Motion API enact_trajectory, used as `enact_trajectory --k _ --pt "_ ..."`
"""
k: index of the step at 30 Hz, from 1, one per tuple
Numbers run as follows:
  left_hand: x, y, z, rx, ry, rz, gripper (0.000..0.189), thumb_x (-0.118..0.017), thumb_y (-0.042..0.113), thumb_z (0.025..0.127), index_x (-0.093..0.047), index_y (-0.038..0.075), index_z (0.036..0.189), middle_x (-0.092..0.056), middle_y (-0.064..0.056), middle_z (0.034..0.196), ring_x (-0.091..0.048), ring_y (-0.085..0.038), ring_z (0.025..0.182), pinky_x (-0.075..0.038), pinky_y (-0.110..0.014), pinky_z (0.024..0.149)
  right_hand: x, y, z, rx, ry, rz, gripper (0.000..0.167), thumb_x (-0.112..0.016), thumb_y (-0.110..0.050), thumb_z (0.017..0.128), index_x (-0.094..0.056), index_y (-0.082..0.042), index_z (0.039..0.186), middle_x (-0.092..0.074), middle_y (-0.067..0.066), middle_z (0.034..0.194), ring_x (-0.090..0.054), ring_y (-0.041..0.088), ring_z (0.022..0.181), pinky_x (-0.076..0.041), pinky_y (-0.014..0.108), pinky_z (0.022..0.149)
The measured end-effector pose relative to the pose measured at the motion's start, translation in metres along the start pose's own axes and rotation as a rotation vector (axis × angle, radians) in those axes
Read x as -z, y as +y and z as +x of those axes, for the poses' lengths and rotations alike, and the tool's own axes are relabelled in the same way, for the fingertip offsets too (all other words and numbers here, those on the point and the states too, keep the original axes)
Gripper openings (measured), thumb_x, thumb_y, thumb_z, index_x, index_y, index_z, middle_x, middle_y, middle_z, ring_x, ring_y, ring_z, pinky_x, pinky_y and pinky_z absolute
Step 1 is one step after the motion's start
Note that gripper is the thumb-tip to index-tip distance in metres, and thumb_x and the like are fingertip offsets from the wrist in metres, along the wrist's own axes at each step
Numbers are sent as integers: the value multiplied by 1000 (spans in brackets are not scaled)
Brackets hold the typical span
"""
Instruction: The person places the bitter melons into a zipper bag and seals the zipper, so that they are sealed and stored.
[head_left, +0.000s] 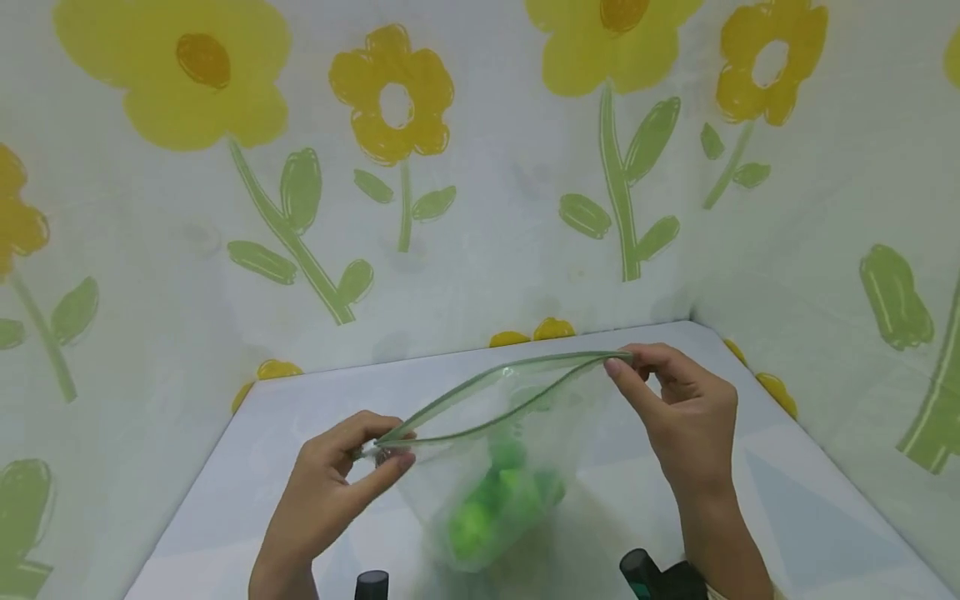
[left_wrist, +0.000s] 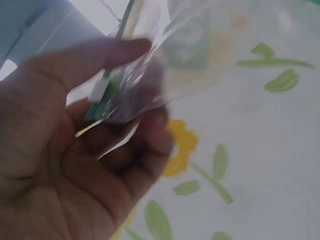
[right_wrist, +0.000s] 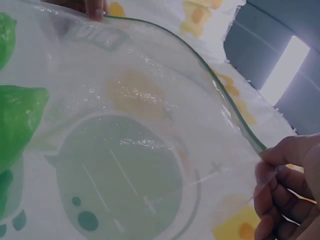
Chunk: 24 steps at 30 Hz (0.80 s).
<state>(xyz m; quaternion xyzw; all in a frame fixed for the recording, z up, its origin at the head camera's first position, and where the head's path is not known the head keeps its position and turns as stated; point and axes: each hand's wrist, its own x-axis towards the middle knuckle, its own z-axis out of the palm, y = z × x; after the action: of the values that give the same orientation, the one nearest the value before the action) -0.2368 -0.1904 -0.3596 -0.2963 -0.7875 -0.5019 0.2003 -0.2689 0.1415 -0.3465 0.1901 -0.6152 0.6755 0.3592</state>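
Note:
A clear zip bag (head_left: pixel 558 437) with a green zip strip (right_wrist: pixel 200 57) hangs between both hands, its mouth parted into a slim gap. Several bright green, lime-like fruits (head_left: pixel 474 523) lie low in the bag; one fruit (right_wrist: pixel 20 120) shows a pointed end in the right wrist view. My left hand (head_left: pixel 333 479) pinches the bag's left top corner between thumb and fingers, beside a white slider (left_wrist: pixel 97 91) on the strip. With thumb and forefinger, my right hand (head_left: pixel 690 412) pinches the right top corner, held higher than the left one. A printed pale green round figure (right_wrist: pixel 120 175) decorates the bag.
Beneath the bag spreads a white table (head_left: pixel 300 408) with pale blue patches. White cloth walls (head_left: pixel 480 208) with yellow flowers enclose its back and sides. Black device parts (head_left: pixel 667 579) show at the lower edge near the wrists.

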Motion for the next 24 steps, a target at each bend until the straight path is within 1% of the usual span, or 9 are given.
enact_trajectory --k 3,6,7,10,12,15,21,22,24 --pt "-5 -1 4 140 232 -11 23 -77 -2 86 -72 6 107 -71 -5 89 -67 -15 81 -53 -23 79 3 0 1 -11 3 -6 9 -76 11 82 -71 11 89 -69 8 83 -55 19 78 -48 23 81" --pt "-10 -2 7 216 413 -74 21 -78 0 85 -73 1 105 -72 -10 86 -70 -17 79 -54 -23 79 8 -1 2 -6 -5 -48 10 -76 11 82 -72 10 91 -69 8 85 -55 18 79 -47 22 84" --pt "-11 -3 8 216 439 -98 19 -77 1 87 -73 -1 105 -73 -12 88 -70 -18 79 -55 -24 79 9 -1 3 -3 -7 -69 11 -77 10 82 -72 9 92 -69 8 86 -55 18 79 -46 22 86" --pt "-10 -5 10 171 480 -175 14 -69 0 93 -71 -6 105 -73 -16 88 -70 -22 77 -57 -29 77 12 1 7 -4 10 -120 11 -77 8 83 -73 8 93 -70 6 86 -56 17 79 -45 23 91" --pt "-7 -4 10 129 497 -207 14 -64 0 97 -69 -10 105 -72 -19 88 -69 -25 76 -57 -31 78 13 2 9 -14 37 -126 12 -78 6 83 -73 8 94 -70 5 87 -56 17 79 -44 23 90" --pt "-5 -1 8 123 494 -202 15 -63 1 98 -69 -8 108 -71 -19 92 -69 -25 80 -56 -31 82 14 4 13 -41 79 -92 15 -79 4 83 -73 9 95 -70 6 87 -58 19 81 -46 23 88" --pt "-9 4 5 172 274 -176 28 -66 -5 93 -65 -3 121 -69 -11 98 -69 -22 94 -53 -28 87 15 4 14 -41 101 -116 15 -79 2 84 -73 9 96 -71 7 88 -59 20 81 -45 24 93" --pt "-10 4 5 173 265 -174 29 -67 -7 92 -65 -3 120 -68 -9 95 -69 -22 93 -53 -28 87 15 4 14 -41 101 -117 15 -79 3 84 -73 10 96 -71 7 88 -58 20 81 -45 24 92" --pt "-12 3 6 172 285 -159 27 -70 -7 90 -67 -2 116 -68 -8 91 -69 -22 91 -53 -28 88 15 1 15 -47 106 -122 15 -78 3 84 -73 10 96 -70 6 89 -57 19 81 -44 23 91"
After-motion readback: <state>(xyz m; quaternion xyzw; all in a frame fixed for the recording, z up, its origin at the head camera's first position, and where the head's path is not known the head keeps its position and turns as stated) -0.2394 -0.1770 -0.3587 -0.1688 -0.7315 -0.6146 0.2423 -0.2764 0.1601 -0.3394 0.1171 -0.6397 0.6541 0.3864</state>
